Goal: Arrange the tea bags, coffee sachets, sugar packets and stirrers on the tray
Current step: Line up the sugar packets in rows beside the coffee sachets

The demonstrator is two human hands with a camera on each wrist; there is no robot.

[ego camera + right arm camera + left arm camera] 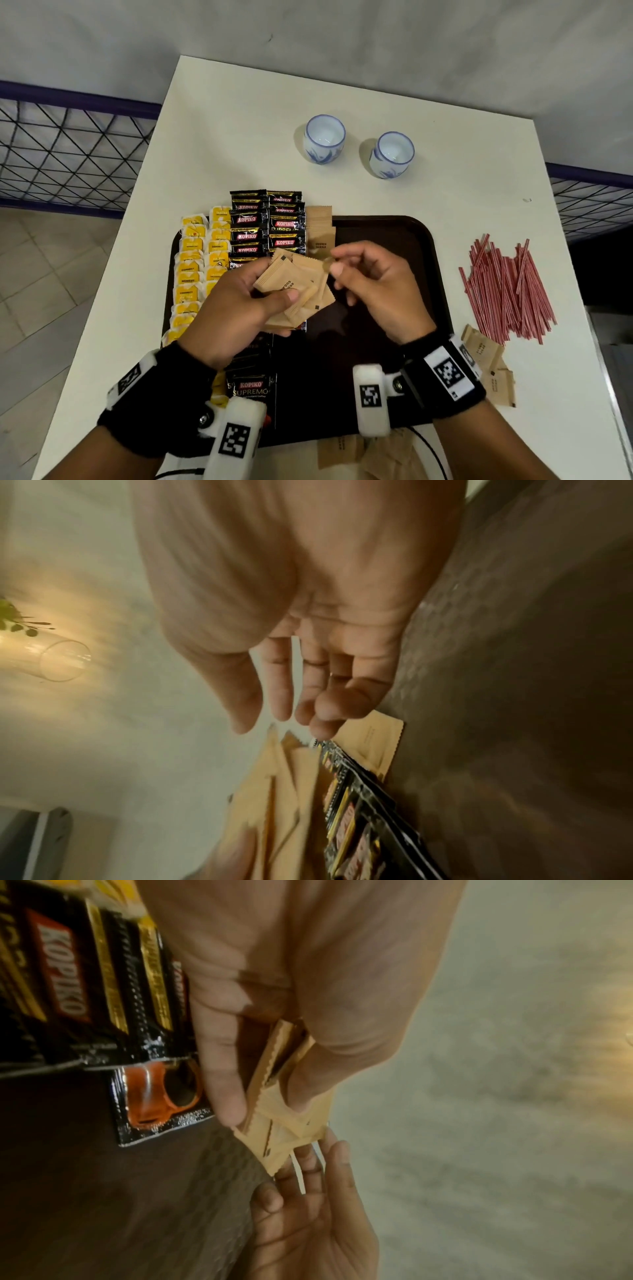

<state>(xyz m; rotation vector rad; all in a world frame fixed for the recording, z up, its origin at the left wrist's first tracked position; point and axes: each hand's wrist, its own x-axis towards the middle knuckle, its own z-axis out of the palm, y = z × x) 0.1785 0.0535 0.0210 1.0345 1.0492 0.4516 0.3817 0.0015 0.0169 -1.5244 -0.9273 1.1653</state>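
- The left hand [236, 301] grips a fanned bunch of brown sugar packets [294, 291] above the middle of the tray [383, 240], thumb on top and fingers curled beneath. Judgement: the bunch is held as a supply to be dealt out one packet at a time.
- The right hand [373, 291] is at the bunch's far corner, thumb and forefinger drawn together. The head view suggests a pinch on a packet corner, but the right wrist view shows the fingers loosely parted with nothing plainly between them. I cannot tell whether it has hold of a packet.
- Sugar packets laid on tray [320, 229]: a short overlapping column starts at the far edge, beside the coffee. Judgement: the next packet probably belongs at its near end.
- Loose sugar packets [489, 370] lie on the worktop [239, 137] by the right wrist, with more at the tray's near edge. They are not yet arranged.
- Tea bags [198, 267]: two overlapping yellow columns along the tray's left side. Tags read "CONNECT" and "MOMENT".
- Coffee sachets [267, 222]: two black overlapping columns beside the tea, marked "KOPIKO" and "SUPREMO".
- Packets held and laid read "BROWN SUGAR".
- Stirrers [507, 291]: a red-and-white striped heap on the worktop right of the tray, untouched.
- Two blue-and-white cups [323, 138] stand upright beyond the tray.
- Judgement: tea and coffee appear done, sugar is under way, stirrers remain.
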